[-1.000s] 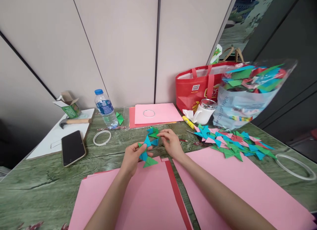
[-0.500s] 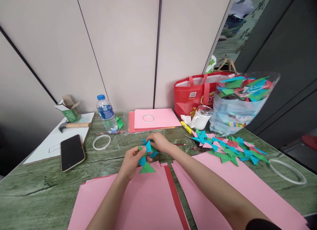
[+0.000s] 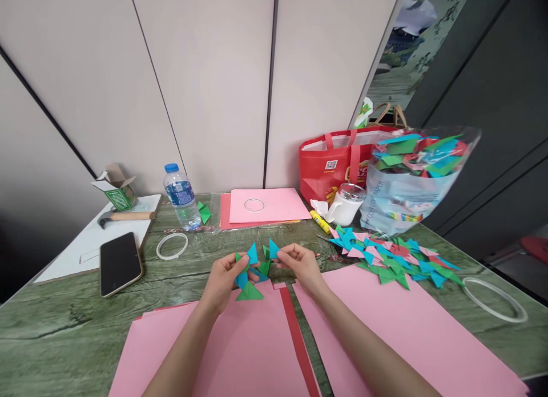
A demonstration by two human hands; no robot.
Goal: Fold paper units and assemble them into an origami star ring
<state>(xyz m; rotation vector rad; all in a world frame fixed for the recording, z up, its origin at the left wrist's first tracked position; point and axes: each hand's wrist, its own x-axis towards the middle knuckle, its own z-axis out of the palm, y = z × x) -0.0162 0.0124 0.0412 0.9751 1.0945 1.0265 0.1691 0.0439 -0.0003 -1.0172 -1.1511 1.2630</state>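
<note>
Folded blue and green paper pieces form a partly curved chain (image 3: 249, 291) above the pink paper. The left side of it is pinched between the thumb and fingers of my left hand (image 3: 222, 277). My right hand (image 3: 302, 266) grips the chain's other side, at a blue folded paper piece (image 3: 273, 249) with green pieces beside it. Where the pieces join is partly hidden by my fingers. Pink paper sheets (image 3: 240, 345) lie under my forearms in two stacks, with a red strip (image 3: 299, 343) showing between them.
Folded paper pieces (image 3: 398, 254) are heaped at right, before a plastic bag (image 3: 391, 197) and white mug (image 3: 346, 206). White rings (image 3: 172, 246) lie on the table. A phone (image 3: 121, 264), hammer (image 3: 128, 215) and water bottle (image 3: 182, 197) stand or lie at left.
My right hand has moved right and slightly down from the chain's far side, now pinching a blue piece at its right. My left hand keeps its hold.
</note>
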